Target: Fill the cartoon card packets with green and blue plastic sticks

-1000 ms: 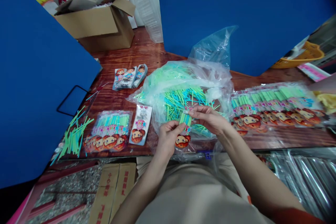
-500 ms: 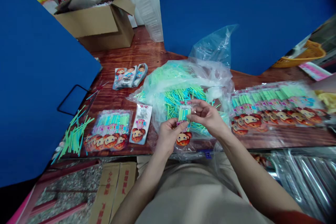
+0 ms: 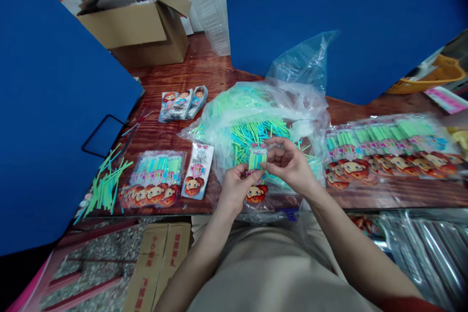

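Observation:
Between my hands is a small printed packet (image 3: pixel 257 192) with a cartoon face, filled with green and blue sticks. My left hand (image 3: pixel 237 186) pinches its left side, thumb across the front. My right hand (image 3: pixel 290 163) is closed at the packet's upper right edge, thumb and fingertips together near the sticks' tops. Just behind lies a large clear plastic bag (image 3: pixel 226 107), opened toward me, with loose green and blue sticks (image 3: pixel 243 139) inside. To the left of my left hand rests a flat stack of printed packets (image 3: pixel 197 171).
Filled packets lie in an overlapping row (image 3: pixel 387 156) at right and in another group (image 3: pixel 151 180) at left. Loose sticks (image 3: pixel 106 185) sit by the table's left edge. Further back are folded packets (image 3: pixel 181 105) and a cardboard box (image 3: pixel 139 34). Blue panels (image 3: pixel 310 19) stand behind.
The view has shifted slightly, so the table's contents sit a little differently in frame. Both hands keep nearly the same hold on the packet.

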`<state>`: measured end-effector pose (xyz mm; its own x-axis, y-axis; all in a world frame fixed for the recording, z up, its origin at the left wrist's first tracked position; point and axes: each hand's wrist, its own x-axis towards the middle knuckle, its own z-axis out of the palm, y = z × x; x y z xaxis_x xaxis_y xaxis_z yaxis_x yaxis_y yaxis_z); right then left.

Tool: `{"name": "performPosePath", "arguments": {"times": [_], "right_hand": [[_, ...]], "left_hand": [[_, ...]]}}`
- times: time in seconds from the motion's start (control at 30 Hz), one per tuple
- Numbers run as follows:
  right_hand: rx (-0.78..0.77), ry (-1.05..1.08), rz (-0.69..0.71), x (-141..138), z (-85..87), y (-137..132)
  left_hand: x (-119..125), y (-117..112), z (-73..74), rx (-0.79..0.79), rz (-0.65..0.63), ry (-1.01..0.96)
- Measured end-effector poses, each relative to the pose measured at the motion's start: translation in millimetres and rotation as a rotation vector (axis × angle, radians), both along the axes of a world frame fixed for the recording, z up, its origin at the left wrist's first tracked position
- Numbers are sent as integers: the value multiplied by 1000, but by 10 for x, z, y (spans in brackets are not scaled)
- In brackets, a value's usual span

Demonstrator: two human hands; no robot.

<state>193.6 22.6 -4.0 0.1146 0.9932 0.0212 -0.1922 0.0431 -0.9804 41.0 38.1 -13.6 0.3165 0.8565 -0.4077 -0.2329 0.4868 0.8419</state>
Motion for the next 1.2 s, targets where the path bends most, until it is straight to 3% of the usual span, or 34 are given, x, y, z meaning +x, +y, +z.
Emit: {"name": "performPosePath", "arguments": {"times": [0.33,0.6,1.2], "right_hand": [[52,-13,-21,-25,36,-35],[8,-9,-37,-25,58,-34],[51,-75,-43,-31,64,-32]], "left_hand": [[-26,13,40,33,-42,-28],[-30,21,-4,119,-44,0],[-36,11,48,98,-9,27]]}}
